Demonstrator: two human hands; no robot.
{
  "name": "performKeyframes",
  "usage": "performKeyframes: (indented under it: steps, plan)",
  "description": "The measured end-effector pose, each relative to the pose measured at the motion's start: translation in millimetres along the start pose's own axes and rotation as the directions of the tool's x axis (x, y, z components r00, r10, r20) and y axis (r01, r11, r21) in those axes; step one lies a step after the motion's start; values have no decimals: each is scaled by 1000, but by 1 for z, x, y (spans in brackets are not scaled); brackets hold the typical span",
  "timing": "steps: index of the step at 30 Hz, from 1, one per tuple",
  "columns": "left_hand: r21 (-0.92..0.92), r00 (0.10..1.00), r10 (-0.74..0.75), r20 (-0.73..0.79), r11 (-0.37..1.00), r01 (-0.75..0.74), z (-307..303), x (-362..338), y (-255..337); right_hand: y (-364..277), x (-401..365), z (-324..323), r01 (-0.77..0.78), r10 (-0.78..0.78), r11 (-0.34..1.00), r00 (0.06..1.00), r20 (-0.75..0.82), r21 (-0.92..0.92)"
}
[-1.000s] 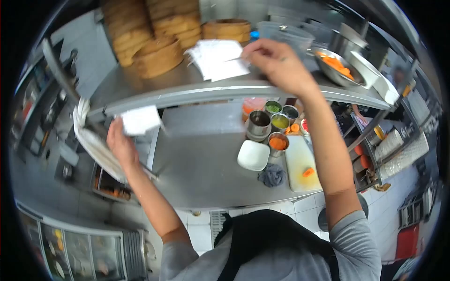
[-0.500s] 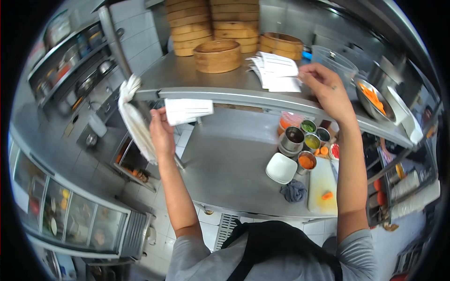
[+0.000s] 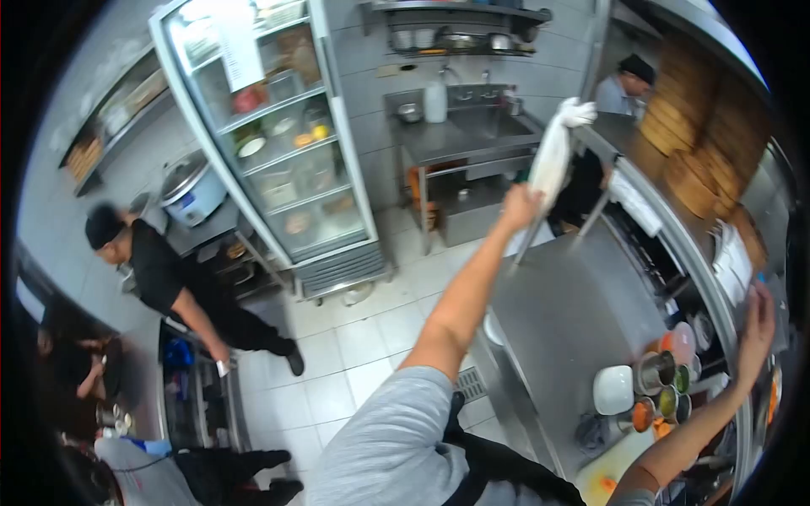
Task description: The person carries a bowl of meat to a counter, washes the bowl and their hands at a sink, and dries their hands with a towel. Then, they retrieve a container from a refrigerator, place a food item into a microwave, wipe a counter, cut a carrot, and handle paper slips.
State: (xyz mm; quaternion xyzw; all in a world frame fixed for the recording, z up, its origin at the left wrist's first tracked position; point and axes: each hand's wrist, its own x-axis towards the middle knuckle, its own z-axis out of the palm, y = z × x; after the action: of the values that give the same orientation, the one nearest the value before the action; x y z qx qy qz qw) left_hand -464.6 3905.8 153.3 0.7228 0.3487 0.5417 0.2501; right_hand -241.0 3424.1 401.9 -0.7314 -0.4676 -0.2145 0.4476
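Observation:
My left hand [image 3: 521, 207] reaches out to the lower part of a knotted white cloth [image 3: 553, 164] hanging from the shelf post, its fingers closed at the cloth's edge. My right hand [image 3: 757, 331] is raised at the steel shelf, fingers stretched out and holding nothing. Just beyond its fingertips lies a stack of white paper slips [image 3: 731, 263]. Another white slip [image 3: 634, 202] hangs along the shelf's front rail, to the right of the cloth.
Bamboo steamers [image 3: 693, 181] stand on the shelf. Below are metal cups [image 3: 654, 371], white dishes [image 3: 612, 390], a grey rag [image 3: 593, 433] and a cutting board [image 3: 603, 472]. A person in black [image 3: 181, 270] walks at left, near a glass-door fridge [image 3: 278, 143]. Other people are at lower left and behind the shelf.
My view has swung left, bringing the fridge, sink and other people into sight. My left hand has come away from the hanging slip to the cloth; my right hand has let go of the stack.

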Motion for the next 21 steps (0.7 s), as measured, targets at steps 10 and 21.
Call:
performKeyframes:
  steps: [10,21]
  plan:
    - [-505,997,-47,64,860,73,-77,-175,24,39,-20,-21,189,-236,964,931,-279,-185]
    - [570,310,-763,568,635,521,-348,-390,-272,-201,-328,387,-344,-156,903,295,943,258]
